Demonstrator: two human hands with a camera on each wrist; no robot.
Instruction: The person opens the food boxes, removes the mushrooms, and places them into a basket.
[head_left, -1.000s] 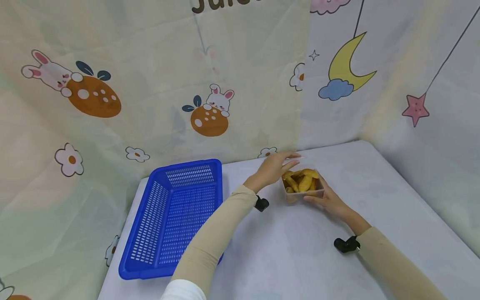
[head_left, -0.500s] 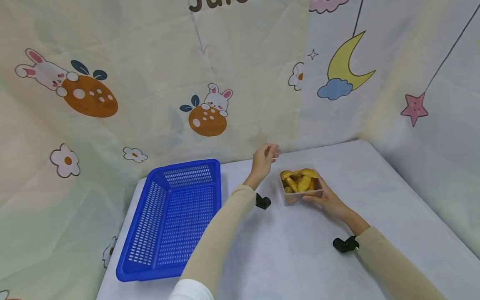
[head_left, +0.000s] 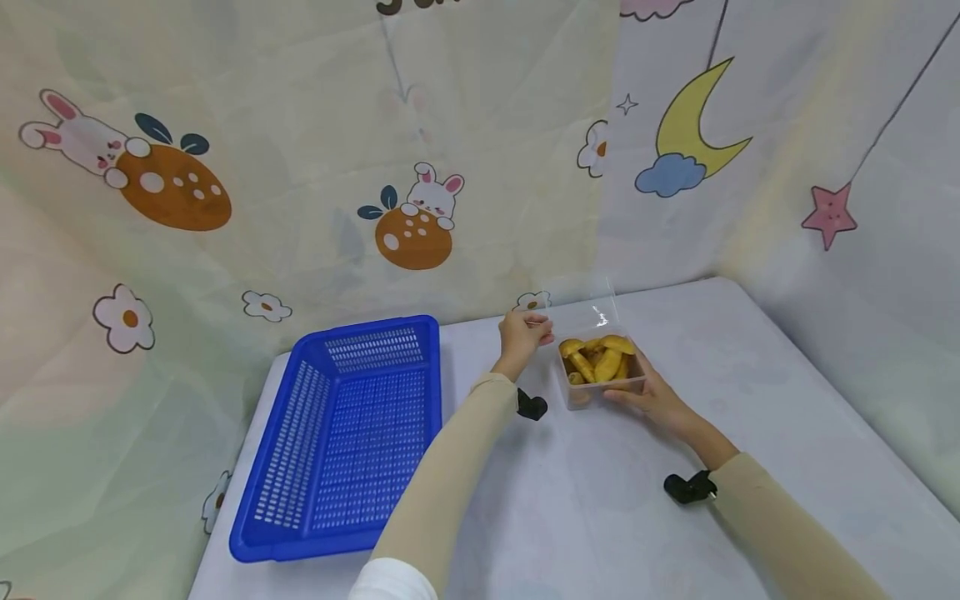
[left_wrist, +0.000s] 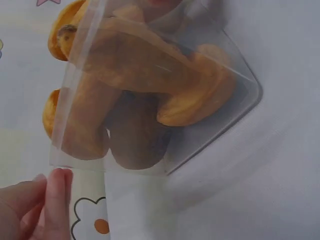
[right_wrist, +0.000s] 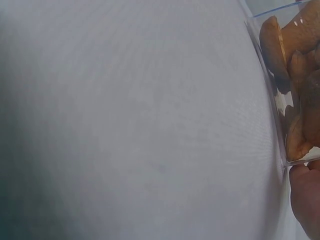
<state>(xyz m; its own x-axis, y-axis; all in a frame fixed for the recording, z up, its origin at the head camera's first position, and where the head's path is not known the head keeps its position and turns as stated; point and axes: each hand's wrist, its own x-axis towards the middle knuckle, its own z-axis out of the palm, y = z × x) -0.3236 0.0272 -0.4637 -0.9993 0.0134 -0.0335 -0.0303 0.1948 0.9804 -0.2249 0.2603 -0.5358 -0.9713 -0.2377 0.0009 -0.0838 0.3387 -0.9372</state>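
Observation:
A clear plastic box [head_left: 579, 398] filled with yellow-brown mushrooms [head_left: 609, 363] stands on the white table in the head view. My right hand [head_left: 654, 407] holds the box from its right side, thumb along the front. Behind the box's back rim a clear lid [head_left: 588, 315] is raised; whether it joins the box I cannot tell. My left hand [head_left: 521, 340] pinches the lid's left edge between thumb and fingers. Up close in the left wrist view, mushrooms [left_wrist: 130, 55] show through the box wall, with left fingertips [left_wrist: 57, 187] at lower left. The right wrist view catches part of the right hand [right_wrist: 306, 200].
A blue perforated plastic basket [head_left: 258, 542] sits on the left part of the table [head_left: 570, 517]. A printed cloth wall [head_left: 517, 150] rises directly behind the table, and another pale cloth wall [head_left: 900, 333] stands along the right.
My left hand has moved left from above the box, rising and then coming down slightly, and the clear lid now shows raised behind the box. My right hand stays on the box.

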